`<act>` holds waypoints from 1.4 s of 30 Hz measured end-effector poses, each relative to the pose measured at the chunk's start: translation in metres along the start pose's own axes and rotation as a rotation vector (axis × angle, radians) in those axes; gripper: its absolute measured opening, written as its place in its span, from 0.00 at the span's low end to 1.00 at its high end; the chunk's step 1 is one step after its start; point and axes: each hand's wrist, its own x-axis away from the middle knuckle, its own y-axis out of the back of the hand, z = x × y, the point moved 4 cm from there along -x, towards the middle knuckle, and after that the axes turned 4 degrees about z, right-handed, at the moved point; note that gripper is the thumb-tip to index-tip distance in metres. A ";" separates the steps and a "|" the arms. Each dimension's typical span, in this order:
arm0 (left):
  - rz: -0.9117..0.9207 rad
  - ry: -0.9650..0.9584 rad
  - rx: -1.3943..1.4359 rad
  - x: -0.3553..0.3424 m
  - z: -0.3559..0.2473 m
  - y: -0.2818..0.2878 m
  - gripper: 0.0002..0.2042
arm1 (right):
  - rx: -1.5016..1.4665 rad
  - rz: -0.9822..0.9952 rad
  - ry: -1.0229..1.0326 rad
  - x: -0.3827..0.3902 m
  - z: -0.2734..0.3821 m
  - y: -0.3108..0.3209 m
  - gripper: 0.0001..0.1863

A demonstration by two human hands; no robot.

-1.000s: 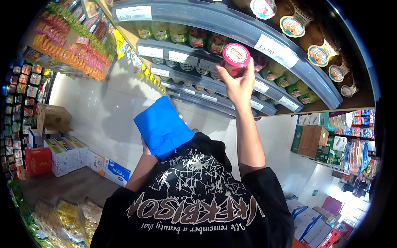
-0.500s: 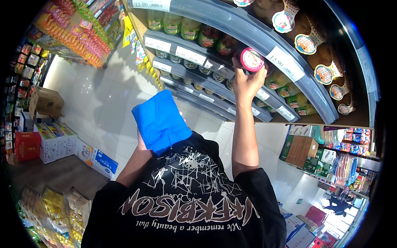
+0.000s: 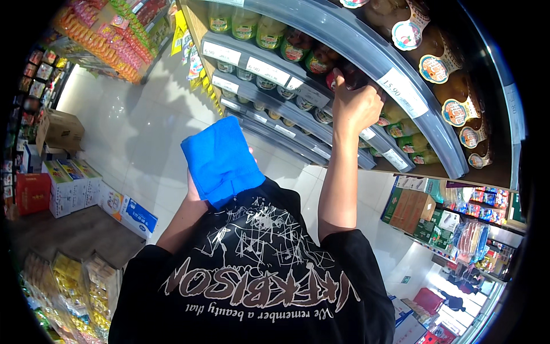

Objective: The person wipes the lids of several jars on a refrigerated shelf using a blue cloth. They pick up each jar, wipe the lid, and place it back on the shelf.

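My left hand [image 3: 195, 187] is held out in front of my body, closed around a folded bright blue cloth [image 3: 222, 159] that covers most of its fingers. My right hand [image 3: 357, 109] reaches into a shelf row, fingers wrapped round a jar [image 3: 353, 79] with a red lid. The hand and the shelf lip hide much of that jar. It stands in line with other jars: a dark-filled jar [image 3: 322, 59] just left of it, and green-labelled jars [image 3: 269, 33] farther left.
Clear plastic lips with white price tags [image 3: 403, 90] front the curved shelves. Large brown jars with round labels [image 3: 433, 67] fill the upper shelf. Yellow packets [image 3: 203, 89] hang at the shelf's left end. Cartons [image 3: 66, 186] stand on the left.
My right hand has pushed the red-lidded jar deeper into the shelf row and turned over it, so the lid's top no longer faces me. The cloth stays in my left hand, almost unmoved.
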 end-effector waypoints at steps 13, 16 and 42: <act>-0.006 0.028 0.075 -0.004 -0.002 0.006 0.42 | -0.224 0.003 0.061 0.012 -0.010 -0.005 0.34; -0.018 0.036 0.066 -0.004 -0.004 0.004 0.41 | -0.232 -0.020 0.015 0.013 -0.010 -0.006 0.33; -0.053 -0.043 0.024 0.010 -0.015 0.012 0.42 | -0.287 0.186 -0.173 -0.002 0.041 -0.032 0.31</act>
